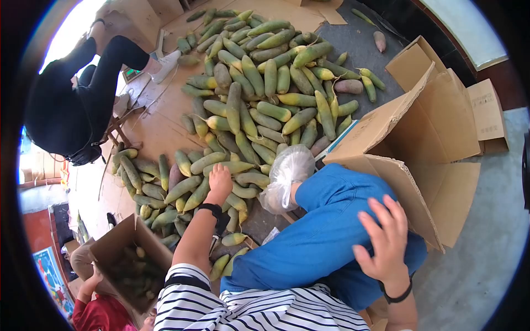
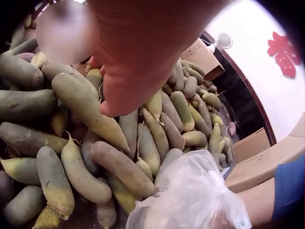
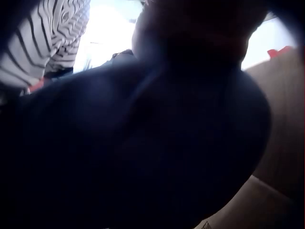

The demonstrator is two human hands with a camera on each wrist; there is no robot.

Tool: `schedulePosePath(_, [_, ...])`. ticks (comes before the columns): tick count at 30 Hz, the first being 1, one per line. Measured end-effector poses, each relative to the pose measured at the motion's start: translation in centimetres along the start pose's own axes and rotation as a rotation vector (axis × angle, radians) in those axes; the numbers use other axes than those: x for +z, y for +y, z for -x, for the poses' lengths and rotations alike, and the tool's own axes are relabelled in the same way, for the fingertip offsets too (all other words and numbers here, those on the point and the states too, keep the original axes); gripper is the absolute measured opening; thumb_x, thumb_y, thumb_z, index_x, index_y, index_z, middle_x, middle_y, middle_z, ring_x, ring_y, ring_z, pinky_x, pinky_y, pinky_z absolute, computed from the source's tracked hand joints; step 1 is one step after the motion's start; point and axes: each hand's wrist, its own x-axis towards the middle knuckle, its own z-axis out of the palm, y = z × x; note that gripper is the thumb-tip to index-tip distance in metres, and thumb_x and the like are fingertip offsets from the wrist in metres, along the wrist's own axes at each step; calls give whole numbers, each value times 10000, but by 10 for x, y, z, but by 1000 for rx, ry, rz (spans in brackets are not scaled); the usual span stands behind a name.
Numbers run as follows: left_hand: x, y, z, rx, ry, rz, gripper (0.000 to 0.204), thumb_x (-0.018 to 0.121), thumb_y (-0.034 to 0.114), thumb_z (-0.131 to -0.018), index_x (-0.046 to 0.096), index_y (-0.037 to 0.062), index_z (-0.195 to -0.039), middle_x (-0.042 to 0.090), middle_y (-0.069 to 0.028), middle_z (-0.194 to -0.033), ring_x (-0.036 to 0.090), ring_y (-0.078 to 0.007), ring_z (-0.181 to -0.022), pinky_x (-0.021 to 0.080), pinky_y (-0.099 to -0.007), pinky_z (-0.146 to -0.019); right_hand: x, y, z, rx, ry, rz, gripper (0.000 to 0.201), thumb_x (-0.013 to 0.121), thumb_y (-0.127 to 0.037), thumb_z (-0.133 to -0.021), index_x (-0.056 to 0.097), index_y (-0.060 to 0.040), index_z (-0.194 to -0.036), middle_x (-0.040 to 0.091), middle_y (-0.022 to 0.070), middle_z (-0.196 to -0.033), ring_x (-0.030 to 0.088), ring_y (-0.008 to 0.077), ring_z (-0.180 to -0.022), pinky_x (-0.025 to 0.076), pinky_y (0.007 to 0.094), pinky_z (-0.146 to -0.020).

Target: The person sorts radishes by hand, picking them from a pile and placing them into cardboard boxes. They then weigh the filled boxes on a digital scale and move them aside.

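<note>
On tan and grey floor (image 1: 353,41): radishes (image 1: 270,77), one broad heap, beside an open carton (image 1: 447,113). Left hand (image 1: 221,183), at the heap's near side, touching a radish; whether gripping, cannot tell. Right hand (image 1: 385,241), fingers spread, holding nothing, over blue trousers (image 1: 309,237). Also: plastic bag (image 1: 290,165) round a foot (image 1: 295,193); second carton (image 1: 110,240), holding radishes; person in black (image 1: 63,107); white wall (image 2: 248,43), red ornament (image 2: 284,53).

head: bright, edges warped | right wrist: dark (glare above)
</note>
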Motion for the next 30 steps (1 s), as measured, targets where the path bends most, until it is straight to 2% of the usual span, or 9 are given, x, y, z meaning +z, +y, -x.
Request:
schedulePosePath(7, [42,-15,-45,162,22,-63,320,563,56,-834,551,38,-1153,554,-150,-1224,479,-314,-1225,412,-423,-985,31,0,-29,-20,93,134,400,578,-402,-816,697,-145,-1099,640,50,-1191,543,241,-1142,312,467,-1065])
schedulePosePath(9, [46,-12,-48,118,-108,-22,304,566,53,-828,545,45,-1132,561,-140,-1169,500,-312,-1188,419,-428,-963,30,0,-30,-1,78,126,400,567,-407,-824,698,-151,-1102,644,39,-1189,544,226,-1144,304,452,-1072])
schedulePosePath(11, [60,-11,-49,158,-27,-134,297,569,80,-844,542,55,-1139,571,-109,-1111,531,-295,-1117,423,-442,-931,32,2,-30,-19,89,137,403,561,-414,-800,721,-145,-1054,655,55,-1147,540,250,-1118,308,475,-1071])
schedulePosePath(20, [60,8,-59,79,-89,-345,239,625,113,-834,595,82,-1069,552,-69,-1068,535,-264,-1060,438,-405,-851,32,5,-26,32,105,70,399,575,-398,-802,715,-152,-1081,654,33,-1181,546,226,-1125,287,450,-1092])
schedulePosePath(23, [71,0,-50,129,-173,-259,362,696,122,-778,529,65,-1094,564,-105,-1091,592,-307,-1037,465,-443,-842,32,6,-24,38,136,46,396,583,-391,-798,714,-148,-1083,655,31,-1186,555,218,-1125,290,442,-1090])
schedulePosePath(25, [44,9,-34,86,-295,-38,474,752,167,-719,480,32,-1083,593,-163,-1102,610,-352,-1036,484,-471,-848,31,7,-22,43,152,-22,388,605,-350,-815,683,-89,-1091,619,62,-1242,543,227,-1178,327,443,-1070])
schedulePosePath(27, [53,1,-22,35,-269,319,560,775,213,-689,448,-8,-1086,613,-220,-1099,613,-397,-1022,492,-480,-850,33,9,-20,33,180,-10,390,596,-381,-792,712,-136,-1073,654,33,-1195,559,213,-1144,309,438,-1079])
schedulePosePath(28, [47,6,-18,56,-260,313,560,775,213,-689,448,-8,-1086,613,-220,-1099,613,-397,-1022,492,-480,-850,32,9,-18,20,187,-77,398,627,-328,-805,670,-45,-1082,604,105,-1242,534,251,-1189,352,466,-1062])
schedulePosePath(30, [32,17,-5,11,-82,574,577,759,163,-711,438,-35,-1147,625,-234,-1060,633,-389,-962,497,-450,-845,33,10,-15,25,211,-90,401,631,-322,-802,668,-34,-1078,603,116,-1237,533,261,-1188,353,472,-1060])
